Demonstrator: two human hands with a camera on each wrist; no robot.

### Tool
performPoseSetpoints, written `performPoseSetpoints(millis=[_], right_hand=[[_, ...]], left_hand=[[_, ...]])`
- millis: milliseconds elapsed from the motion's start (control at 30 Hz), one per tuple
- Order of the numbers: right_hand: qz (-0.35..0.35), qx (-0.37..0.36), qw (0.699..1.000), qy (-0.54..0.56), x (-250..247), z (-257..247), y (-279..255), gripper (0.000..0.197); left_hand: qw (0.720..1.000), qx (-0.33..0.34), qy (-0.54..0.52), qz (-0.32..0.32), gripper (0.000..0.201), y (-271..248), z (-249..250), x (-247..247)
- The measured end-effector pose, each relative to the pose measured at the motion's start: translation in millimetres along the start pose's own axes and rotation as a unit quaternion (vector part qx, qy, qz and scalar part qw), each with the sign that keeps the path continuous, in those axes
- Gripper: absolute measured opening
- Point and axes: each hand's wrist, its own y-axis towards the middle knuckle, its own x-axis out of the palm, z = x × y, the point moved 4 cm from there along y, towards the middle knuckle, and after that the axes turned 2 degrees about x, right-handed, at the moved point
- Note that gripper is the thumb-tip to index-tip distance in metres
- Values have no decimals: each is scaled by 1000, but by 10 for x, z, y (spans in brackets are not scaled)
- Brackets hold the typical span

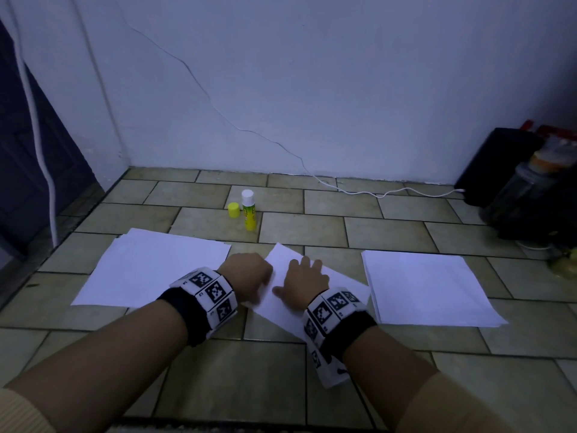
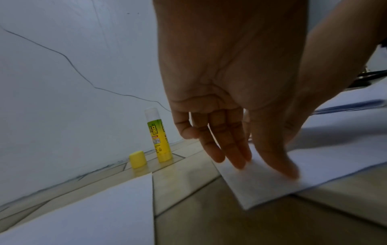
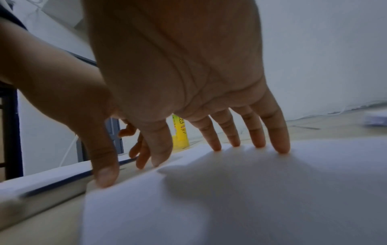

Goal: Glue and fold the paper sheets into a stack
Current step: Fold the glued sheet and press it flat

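Both hands flat on folded sheet [image 1: 312,295] at centre, on tiled floor [image 1: 249,385]: right hand [image 1: 304,281] splayed, fingertips [image 3: 282,147] and thumb pressing paper; left hand [image 1: 246,278] at 9 o'clock of it, straight fingers [image 2: 230,149] pressing sheet's edge. Neither holds anything. Fold apparently being creased. Paper piles at 10 o'clock [image 1: 150,270] and 3 o'clock [image 1: 427,289]; which awaits gluing unclear. Glue stick [image 1: 249,210] upright at 12 o'clock, cap [image 1: 233,210] off beside it.

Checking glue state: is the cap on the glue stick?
No: the yellow cap stands on the floor beside the upright glue stick, apart from it.
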Motion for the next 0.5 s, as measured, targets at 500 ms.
performPoseSetpoints(millis=[500], right_hand=[[-127,-171,977,-11,-23,-173,74,75]], left_hand=[[993,-49,-83,-68,130,-1,-97,356]])
